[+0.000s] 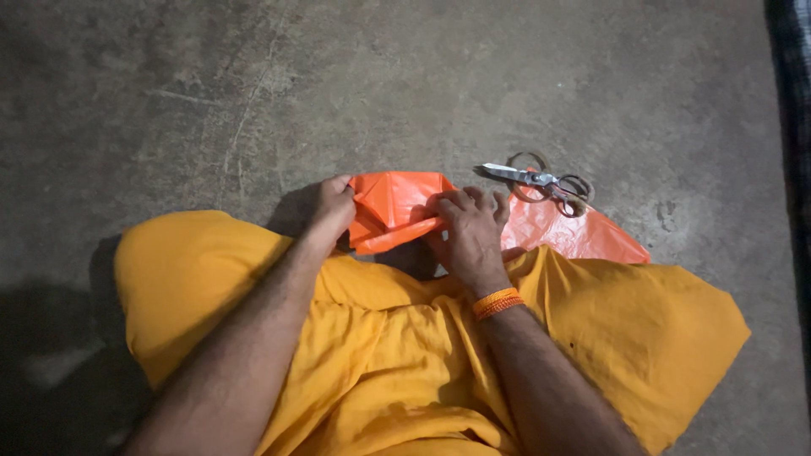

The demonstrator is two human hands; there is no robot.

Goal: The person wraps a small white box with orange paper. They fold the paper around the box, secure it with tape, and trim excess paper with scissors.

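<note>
I sit cross-legged on the floor in yellow cloth. An orange plastic sheet lies in front of my knees, folded up at its near edge. My left hand pinches the sheet's left corner. My right hand, with orange thread bands at the wrist, presses and grips the folded edge from the right. More of the orange sheet spreads flat to the right. A pair of scissors with dark ring handles rests on that flat part, blades pointing left, apart from both hands.
Bare grey concrete floor stretches all around. A strip of dark checked cloth runs along the right edge of the view.
</note>
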